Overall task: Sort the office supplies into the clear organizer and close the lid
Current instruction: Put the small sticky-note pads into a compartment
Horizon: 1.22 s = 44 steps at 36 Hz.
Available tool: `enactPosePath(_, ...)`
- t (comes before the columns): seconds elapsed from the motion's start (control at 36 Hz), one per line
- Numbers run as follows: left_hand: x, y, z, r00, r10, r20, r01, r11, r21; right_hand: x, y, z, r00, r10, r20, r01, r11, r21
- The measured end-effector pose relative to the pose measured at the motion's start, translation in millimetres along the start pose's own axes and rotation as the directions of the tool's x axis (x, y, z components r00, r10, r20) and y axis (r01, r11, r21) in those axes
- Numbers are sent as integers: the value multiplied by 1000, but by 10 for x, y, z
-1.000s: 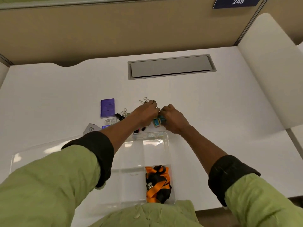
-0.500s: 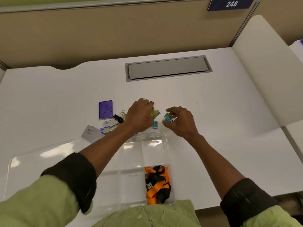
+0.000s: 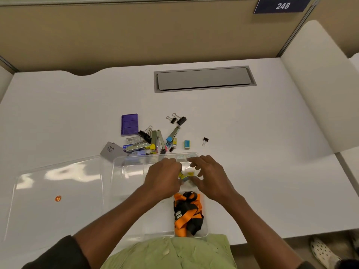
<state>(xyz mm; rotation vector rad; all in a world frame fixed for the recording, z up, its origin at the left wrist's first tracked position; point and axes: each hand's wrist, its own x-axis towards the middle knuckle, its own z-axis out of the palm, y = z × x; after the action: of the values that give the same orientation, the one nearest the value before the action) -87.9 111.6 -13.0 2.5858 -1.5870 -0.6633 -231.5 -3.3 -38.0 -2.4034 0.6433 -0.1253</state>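
Having left the pile — hands [image 3: 186, 177] now over organizer [image 3: 132, 171]

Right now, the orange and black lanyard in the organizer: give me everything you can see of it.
The orange and black fabric lanyard lies bunched and folded on itself in the near right compartment of the clear plastic organizer, filling most of it. Flat orange webbing loops over black strap sections; a dark buckle with a metallic-looking part sits at its left side. It rests on the compartment floor against the walls. Neither hand touches it; both work just beyond it.
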Motion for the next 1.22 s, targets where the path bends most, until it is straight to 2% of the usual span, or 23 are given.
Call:
enactPosePath(0.11, 117, -42, -163, 998, 18, 64, -11, 995, -96, 132, 68, -165, 994, 36, -107, -32, 999, 44)
enactPosePath(0.19, 289, -99, -332, 1000, 6, -30, -10, 993, -121, 324, 180, -291, 978, 90, -189, -80, 995, 62)
enactPosePath(0.28, 539, -198, -414, 987, -5, -162, -17, 991, -135, 556, 321, -396, 977, 96, -191, -88, 995, 53)
enactPosePath(0.42, 894, -319, -396, 990, 93, -109, -98, 994, -41, 983, 482, -468, 998, 50, 47, -48, 997, -52)
enactPosePath(0.56, 1070, -295, -323, 978, 208, -13, -206, 972, 111, 1261, 502, -415, 967, 10, 255, 38, 982, -184)
enactPosePath(0.67, 1154, -288, -271, 962, 267, 61, -274, 939, 210, 1380, 510, -352, 926, -6, 378, 118, 955, -274)
enactPosePath(0.75, 1201, -303, -256, 955, 285, 79, -295, 925, 239, 1437, 516, -289, 908, -21, 418, 165, 936, -311)
enactPosePath(1.0, 1328, -361, -246, 943, 297, 154, -328, 908, 259, 1482, 555, -229, 926, -64, 373, 198, 922, -334)
enactPosePath(1.11, 1354, -364, -231, 932, 329, 151, -358, 902, 241, 1475, 615, -236, 956, -35, 292, 142, 925, -353)
enactPosePath(1.22, 1392, -378, -175, 943, 327, 57, -331, 913, 239, 1437, 663, -199, 979, 34, 203, 35, 944, -329)
